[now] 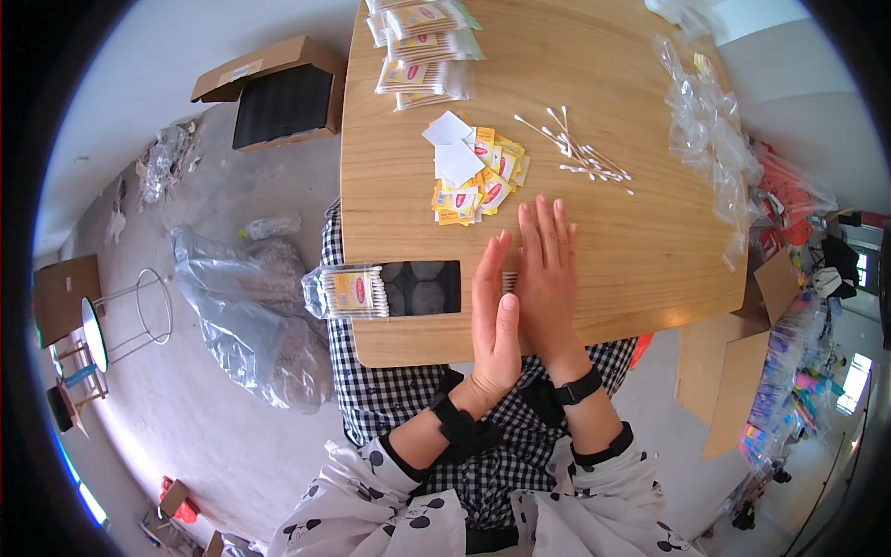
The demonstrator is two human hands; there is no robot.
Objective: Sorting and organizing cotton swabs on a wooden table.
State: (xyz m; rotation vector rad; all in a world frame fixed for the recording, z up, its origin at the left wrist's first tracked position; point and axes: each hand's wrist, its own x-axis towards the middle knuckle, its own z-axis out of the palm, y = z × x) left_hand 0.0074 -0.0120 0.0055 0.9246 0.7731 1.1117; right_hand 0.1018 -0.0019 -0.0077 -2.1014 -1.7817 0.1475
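Note:
My left hand (495,311) and my right hand (546,278) stand palm to palm at the table's near edge, fingers stretched out and held together. Between the palms the tips of a bundle of cotton swabs (509,281) peek out; the rest of it is hidden. Just left of my left hand, a clear bag of cotton swabs with a yellow and white card (353,291) lies at the end of a black strip (425,288). Beyond my fingertips sits a loose pile of yellow and white cards (473,176). To its right, several loose cotton swabs (587,153) are scattered.
Filled swab packets (422,56) are stacked at the far left of the wooden table (613,251). Clear plastic bags (710,130) lie along its right side. An open cardboard box (724,371) stands on the floor at right, and a large plastic sack (251,316) at left.

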